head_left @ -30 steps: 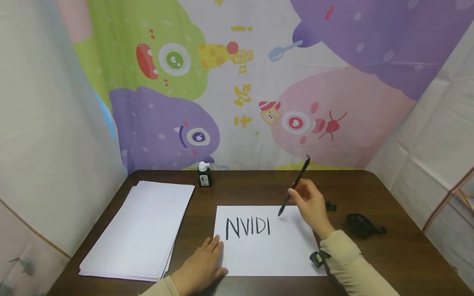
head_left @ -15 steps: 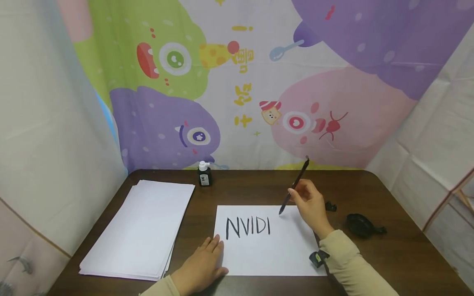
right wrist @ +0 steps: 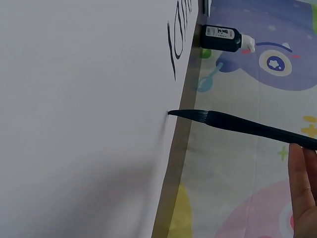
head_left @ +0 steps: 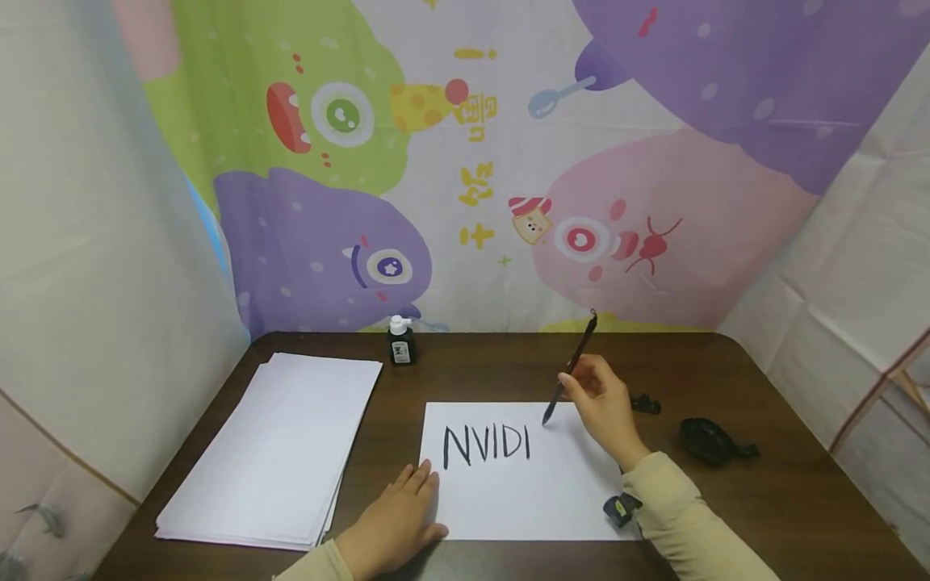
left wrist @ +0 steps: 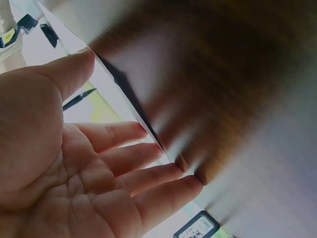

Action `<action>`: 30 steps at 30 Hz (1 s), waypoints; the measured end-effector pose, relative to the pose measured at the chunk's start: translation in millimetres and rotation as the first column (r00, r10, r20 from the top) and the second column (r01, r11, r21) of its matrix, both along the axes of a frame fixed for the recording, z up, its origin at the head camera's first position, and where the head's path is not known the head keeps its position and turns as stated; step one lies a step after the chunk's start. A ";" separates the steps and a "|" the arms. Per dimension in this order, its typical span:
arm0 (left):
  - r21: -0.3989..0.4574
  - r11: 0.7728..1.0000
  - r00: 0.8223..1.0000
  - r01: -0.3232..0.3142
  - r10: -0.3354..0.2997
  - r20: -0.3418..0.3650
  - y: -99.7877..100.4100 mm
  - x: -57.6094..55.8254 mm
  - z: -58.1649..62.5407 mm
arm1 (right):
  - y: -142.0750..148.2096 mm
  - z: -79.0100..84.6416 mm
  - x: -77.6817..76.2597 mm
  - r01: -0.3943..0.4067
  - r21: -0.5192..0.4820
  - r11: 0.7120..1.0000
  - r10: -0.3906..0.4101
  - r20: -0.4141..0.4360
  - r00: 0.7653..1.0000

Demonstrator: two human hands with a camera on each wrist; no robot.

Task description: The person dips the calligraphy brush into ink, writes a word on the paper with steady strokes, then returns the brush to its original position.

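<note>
A white sheet [head_left: 508,504] lies on the dark table, with "NVIDI" brushed across its upper left in black. My right hand [head_left: 603,403] pinches a dark writing brush [head_left: 577,355] by its handle, the bristles pointing down. In the right wrist view the brush tip [right wrist: 171,113] is right at the paper, beside the last letter stroke [right wrist: 171,52]. My left hand [head_left: 395,516] rests flat at the sheet's lower left edge, fingers straight. The left wrist view shows its palm [left wrist: 74,163] and its fingertips along the paper's edge.
At the left is a stack of blank paper [head_left: 272,452]. A black ink bottle [head_left: 401,347] with a white cap stands behind it. To the right of the sheet sit a black dish [head_left: 708,440] and a small black rest [head_left: 647,404]. A cartoon-printed cloth [head_left: 479,298] hangs behind the table.
My right hand has moved slightly left with the brush, bringing its tip closer to the last letter. My left hand and the sheet have stayed where they were.
</note>
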State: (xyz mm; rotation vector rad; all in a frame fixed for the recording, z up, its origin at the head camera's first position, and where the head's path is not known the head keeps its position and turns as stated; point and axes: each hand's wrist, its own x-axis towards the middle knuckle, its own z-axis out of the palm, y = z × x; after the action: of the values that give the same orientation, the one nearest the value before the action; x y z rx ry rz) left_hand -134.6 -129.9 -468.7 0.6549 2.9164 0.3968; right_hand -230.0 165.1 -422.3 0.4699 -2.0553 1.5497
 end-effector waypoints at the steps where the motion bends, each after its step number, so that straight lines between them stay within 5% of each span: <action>1: 0.000 1.000 1.000 -0.001 0.001 0.003 0.0 -0.1 0.3 | 0.0 -0.4 0.0 0.004 0.007 1.000 -0.004 0.000 1.000; 30: 0.005 1.000 1.000 0.007 -0.007 -0.003 -0.1 -0.3 0.7 | -6.0 -2.4 11.7 -0.025 0.133 0.991 0.023 0.012 1.000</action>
State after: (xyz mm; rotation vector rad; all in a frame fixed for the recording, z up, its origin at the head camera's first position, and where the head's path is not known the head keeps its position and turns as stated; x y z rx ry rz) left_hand -134.9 -130.1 -467.9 0.6670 2.9157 0.4022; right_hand -218.2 159.1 -424.6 0.5386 -2.1775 1.4375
